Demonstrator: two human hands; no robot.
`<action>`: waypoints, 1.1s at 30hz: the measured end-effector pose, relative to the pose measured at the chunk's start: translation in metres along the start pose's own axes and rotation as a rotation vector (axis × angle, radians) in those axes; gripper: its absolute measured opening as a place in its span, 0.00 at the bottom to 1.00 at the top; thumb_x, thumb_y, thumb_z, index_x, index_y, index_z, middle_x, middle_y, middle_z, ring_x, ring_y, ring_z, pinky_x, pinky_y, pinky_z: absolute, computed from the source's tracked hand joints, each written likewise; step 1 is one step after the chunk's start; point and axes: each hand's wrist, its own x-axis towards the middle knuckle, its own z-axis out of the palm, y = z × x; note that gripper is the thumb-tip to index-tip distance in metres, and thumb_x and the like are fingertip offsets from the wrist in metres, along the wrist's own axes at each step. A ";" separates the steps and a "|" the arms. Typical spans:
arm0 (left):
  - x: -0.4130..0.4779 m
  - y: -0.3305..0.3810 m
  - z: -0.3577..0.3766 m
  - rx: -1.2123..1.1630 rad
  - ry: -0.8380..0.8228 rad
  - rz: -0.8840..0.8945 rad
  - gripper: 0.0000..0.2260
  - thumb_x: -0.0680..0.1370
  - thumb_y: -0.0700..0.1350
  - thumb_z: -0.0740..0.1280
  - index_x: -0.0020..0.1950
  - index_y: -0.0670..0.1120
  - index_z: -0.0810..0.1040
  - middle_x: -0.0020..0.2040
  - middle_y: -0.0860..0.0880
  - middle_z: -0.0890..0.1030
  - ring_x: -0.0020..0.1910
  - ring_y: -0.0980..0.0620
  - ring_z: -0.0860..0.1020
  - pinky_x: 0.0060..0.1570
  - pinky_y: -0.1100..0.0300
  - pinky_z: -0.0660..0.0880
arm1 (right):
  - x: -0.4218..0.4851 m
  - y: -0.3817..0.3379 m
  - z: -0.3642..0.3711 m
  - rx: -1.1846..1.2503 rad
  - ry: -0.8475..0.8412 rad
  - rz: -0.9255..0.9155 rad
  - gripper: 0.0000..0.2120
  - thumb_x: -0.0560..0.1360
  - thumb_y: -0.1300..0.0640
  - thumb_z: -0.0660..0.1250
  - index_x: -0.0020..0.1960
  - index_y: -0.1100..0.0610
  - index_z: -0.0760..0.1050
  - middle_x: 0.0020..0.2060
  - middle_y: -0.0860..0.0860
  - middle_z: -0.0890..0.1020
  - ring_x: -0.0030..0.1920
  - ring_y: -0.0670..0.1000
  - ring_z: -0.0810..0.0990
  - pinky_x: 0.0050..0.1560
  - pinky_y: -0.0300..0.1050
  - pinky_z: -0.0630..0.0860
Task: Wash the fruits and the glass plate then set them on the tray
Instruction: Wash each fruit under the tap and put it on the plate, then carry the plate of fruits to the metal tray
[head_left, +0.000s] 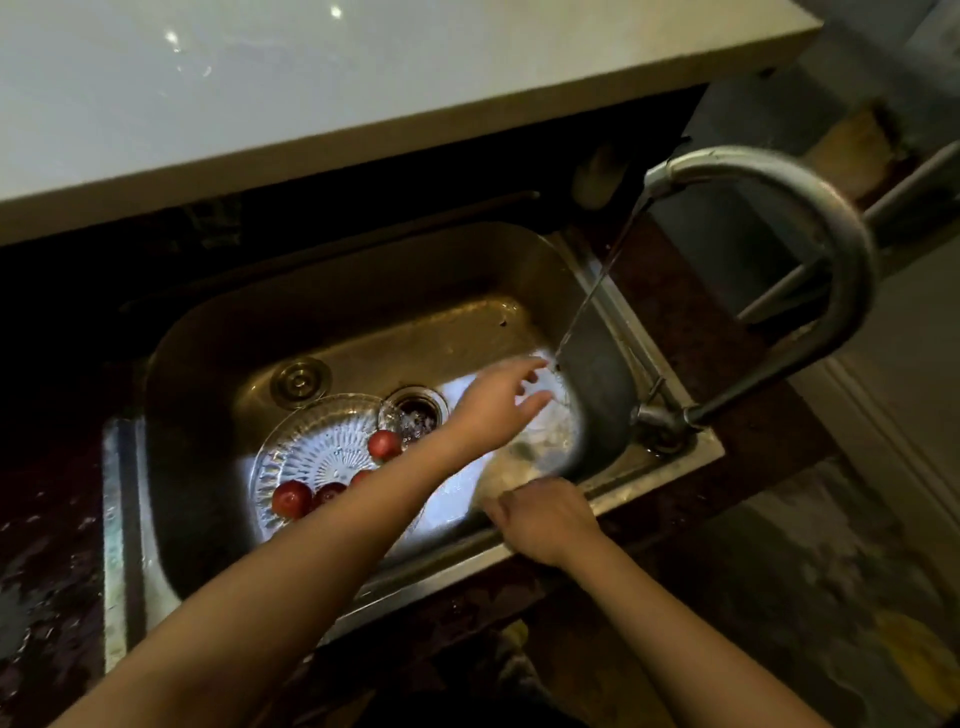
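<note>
A cut-glass plate lies in the steel sink at the left, under my left forearm. Red fruits rest on it: one at the near rim, one by the drain side, and others half hidden by my arm. My left hand reaches across with straight fingers to where the thin water stream lands. Below it sits a blurred clear object; I cannot tell what it is. My right hand curls over that object's near edge at the sink's front rim.
The curved metal tap arches over the sink's right side and runs. The drain is open beside the plate. A white countertop overhangs the far side. Dark wet counter surrounds the sink.
</note>
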 end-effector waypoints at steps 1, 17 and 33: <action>0.007 0.025 0.003 -0.057 -0.049 0.044 0.21 0.78 0.47 0.64 0.69 0.46 0.69 0.61 0.45 0.78 0.55 0.48 0.77 0.51 0.63 0.69 | 0.000 0.000 0.000 0.005 -0.006 0.004 0.25 0.81 0.46 0.45 0.55 0.59 0.77 0.52 0.60 0.82 0.53 0.61 0.78 0.49 0.50 0.70; 0.037 0.086 0.038 -0.089 -0.227 0.112 0.10 0.78 0.42 0.64 0.57 0.44 0.80 0.51 0.42 0.83 0.47 0.49 0.78 0.43 0.63 0.69 | -0.010 0.001 0.000 0.116 0.143 -0.019 0.24 0.81 0.51 0.47 0.52 0.65 0.78 0.51 0.63 0.82 0.52 0.63 0.78 0.52 0.51 0.70; 0.031 0.080 0.036 -0.032 -0.162 0.263 0.10 0.76 0.39 0.67 0.55 0.41 0.82 0.52 0.43 0.84 0.50 0.48 0.81 0.42 0.76 0.66 | -0.006 0.002 0.002 0.078 0.116 -0.032 0.25 0.81 0.51 0.46 0.52 0.64 0.78 0.52 0.61 0.82 0.53 0.62 0.79 0.52 0.49 0.69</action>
